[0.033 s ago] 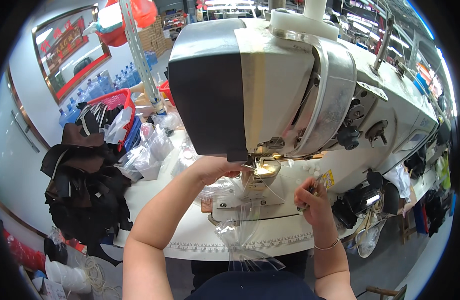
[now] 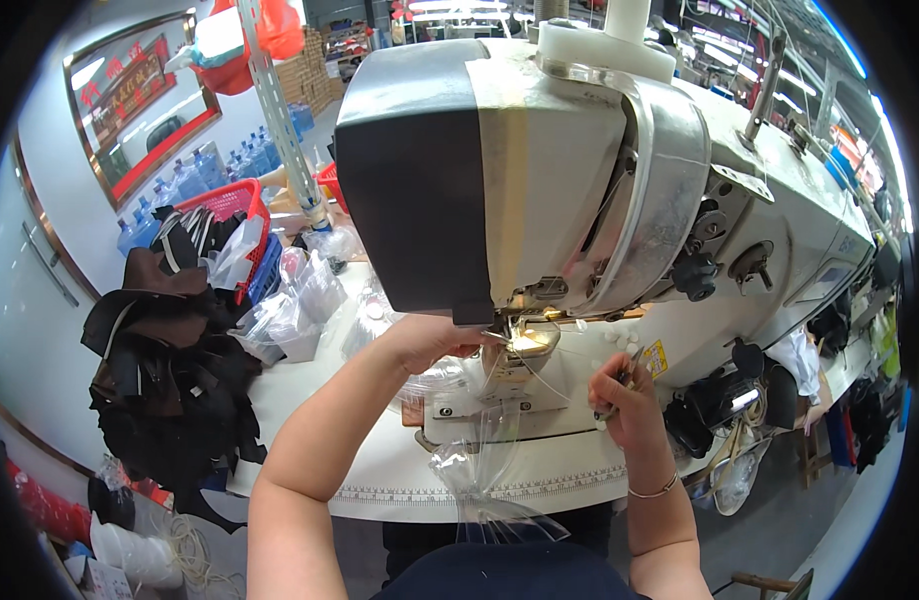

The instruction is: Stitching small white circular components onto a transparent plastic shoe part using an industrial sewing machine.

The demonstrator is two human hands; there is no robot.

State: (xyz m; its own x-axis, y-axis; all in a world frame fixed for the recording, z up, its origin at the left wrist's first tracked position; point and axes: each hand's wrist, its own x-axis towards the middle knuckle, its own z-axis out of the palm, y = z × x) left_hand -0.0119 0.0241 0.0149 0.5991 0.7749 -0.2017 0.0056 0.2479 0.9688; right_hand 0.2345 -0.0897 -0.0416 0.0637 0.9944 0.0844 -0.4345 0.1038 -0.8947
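Observation:
A large white and dark sewing machine (image 2: 560, 180) fills the middle, its lit needle area (image 2: 528, 338) low on its head. At the needle's left, my left hand (image 2: 432, 342) is closed, partly hidden by the machine head; what its fingertips pinch is too small to make out. A thin pale thread (image 2: 552, 384) hangs from the needle area toward the right. To the right of the bed, my right hand (image 2: 628, 400) is closed around small metal thread snips (image 2: 637, 368), their tips pointing up. Clear plastic sheeting (image 2: 475, 465) drapes from the bed over the table's front edge.
The white table (image 2: 380, 480) has a ruler strip along its curved front. Black and brown cut pieces (image 2: 165, 350) pile up at the left, beside a red basket (image 2: 245, 200) and clear plastic bags (image 2: 295, 310). Small white pieces (image 2: 616, 340) lie behind my right hand.

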